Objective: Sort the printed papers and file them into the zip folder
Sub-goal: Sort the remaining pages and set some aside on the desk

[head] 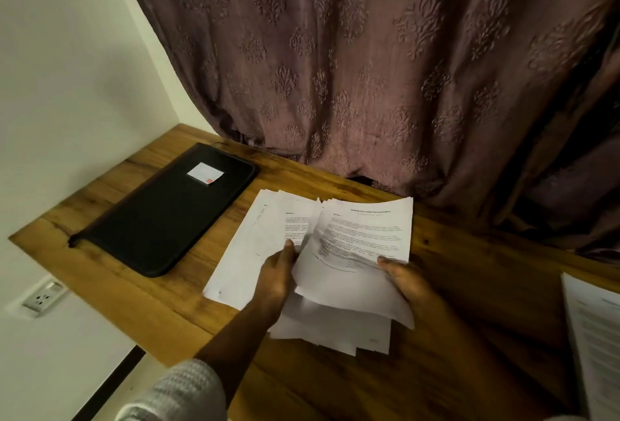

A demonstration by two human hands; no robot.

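Note:
A loose stack of printed papers (255, 246) lies in the middle of the wooden table (469, 286). My right hand (402, 276) grips the right edge of the top sheet (362, 239), thumb on top, and the sheet is lifted and bowed. My left hand (276, 273) holds the sheets under that lifted page, thumb pressing on them. A black zip folder (167, 212) with a small white label lies zipped shut at the far left of the table, apart from the papers.
Another pile of printed sheets (593, 326) sits at the table's right edge. A purple patterned curtain (369, 68) hangs along the back. A wall socket (42, 296) is on the white wall below the table's left edge.

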